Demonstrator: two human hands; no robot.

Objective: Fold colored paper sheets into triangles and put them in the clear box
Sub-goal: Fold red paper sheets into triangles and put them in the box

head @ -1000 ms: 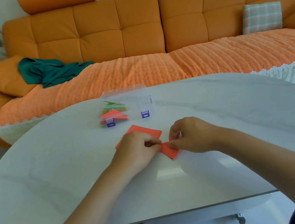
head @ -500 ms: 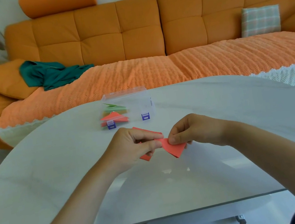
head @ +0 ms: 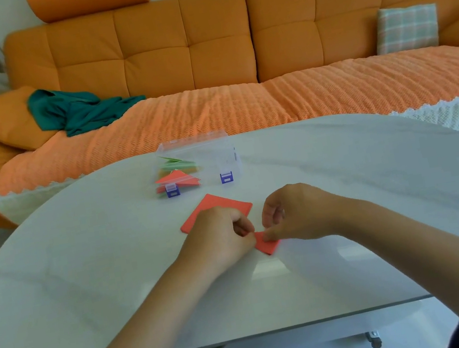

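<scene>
1. Both hands have come down since half a second ago: the red sheet (head: 268,245) they held lifted off the table (head: 87,273) now lies low at the tabletop, between them.
2. Left hand (head: 217,236) has its fingers curled in and pinches the sheet's left part; most of the paper is hidden under it.
3. Right hand (head: 295,214) pinches the same sheet with thumb and forefinger at the inner corner, the other fingers loosely bent above it.
4. Step in hand, as I judge it: making the fold, with corners being matched or a crease pressed. How far the fold has got I cannot tell.
5. Next move likely calls for flattening the crease along its edge, then carrying the triangle forward to the clear box (head: 219,148).
6. That box stands beyond the hands, near the table's far edge, with its blue latches (head: 226,177) facing the person. Green and red folded triangles (head: 175,177) lie in its left part.
7. A stack of red sheets (head: 216,205) lies flat just behind the left hand, partly covered by it.
8. Glossy white and oval, the table has casters beneath.
9. Behind it runs an orange sofa (head: 155,49) with a knitted orange throw (head: 241,105), a teal cloth (head: 74,108) and a plaid cushion (head: 406,28).
</scene>
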